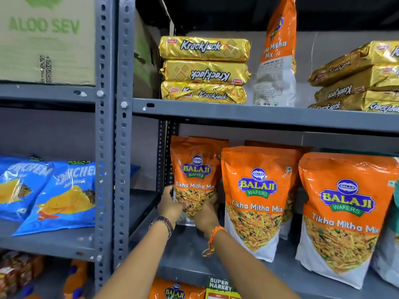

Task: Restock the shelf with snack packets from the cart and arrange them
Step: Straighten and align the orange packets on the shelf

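Observation:
An orange Balaji Tikha Mitha Mix packet (pixel 195 169) stands upright at the left end of the middle grey shelf (pixel 185 251). My left hand (pixel 169 203) grips its lower left edge and my right hand (pixel 206 214) grips its lower right corner. Two more of the same orange packets (pixel 259 190) (pixel 345 210) stand upright in a row to its right, nearer the shelf front. Further orange packets stand behind them, mostly hidden. The cart is out of view.
The upper shelf (pixel 216 108) carries stacked gold Krackjack packs (pixel 204 70) (pixel 362 80) and one upright orange packet (pixel 278 57). Blue chip bags (pixel 60 195) lie on the left rack, a cardboard carton (pixel 45 39) above. Grey perforated uprights (pixel 123 147) divide the racks.

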